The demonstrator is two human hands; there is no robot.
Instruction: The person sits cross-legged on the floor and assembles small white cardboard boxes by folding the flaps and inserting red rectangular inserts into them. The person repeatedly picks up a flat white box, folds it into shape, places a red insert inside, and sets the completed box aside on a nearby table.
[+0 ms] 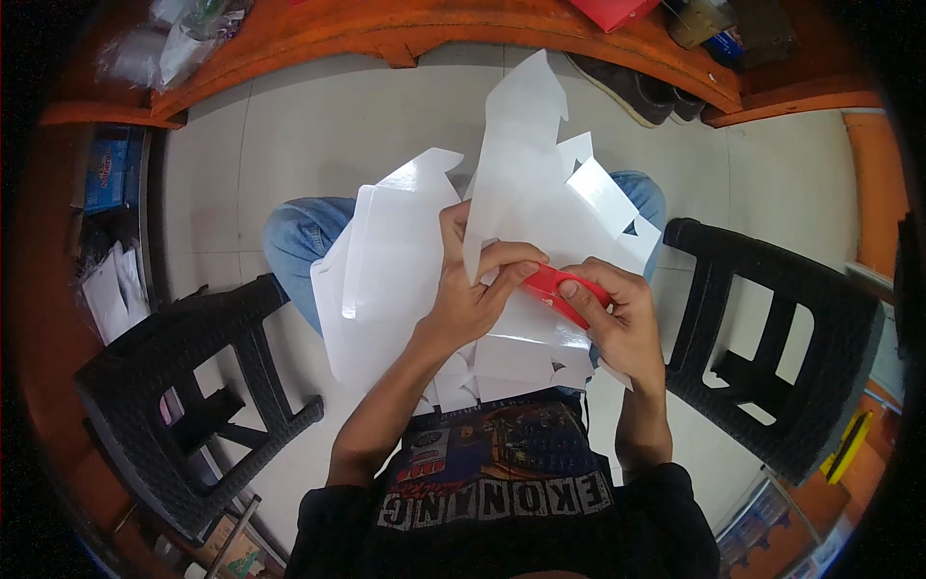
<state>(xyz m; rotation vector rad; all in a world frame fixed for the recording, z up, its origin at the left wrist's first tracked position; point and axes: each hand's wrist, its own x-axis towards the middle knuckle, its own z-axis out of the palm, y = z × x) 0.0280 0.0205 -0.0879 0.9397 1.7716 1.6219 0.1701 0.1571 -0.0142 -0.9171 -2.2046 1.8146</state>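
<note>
In the head view, your right hand (627,314) is closed around a red tool (555,289), with the thumb pressed on top of it. The tool lies between your two hands, slanting from your right palm toward your left; its far end meets the thumb and fingertip of your left hand (465,304). Your left hand grasps the near left edge of a tall white card (521,164), with fingers on both sides of that edge. The card stands up beyond your hands, and cut flaps (605,188) spread out past your right hand.

To the left of your left hand, more white cards (381,251) lie overlapped across your jeans (294,241). Nearer to you than both hands, a folded white panel (526,367) rests over your lap, just above your black shirt (521,526).

Well apart from your hands, a black stool (121,381) stands on the left and another stool (868,362) on the right. Far ahead of them, dark shoes (627,92) sit on the pale floor (318,135).
</note>
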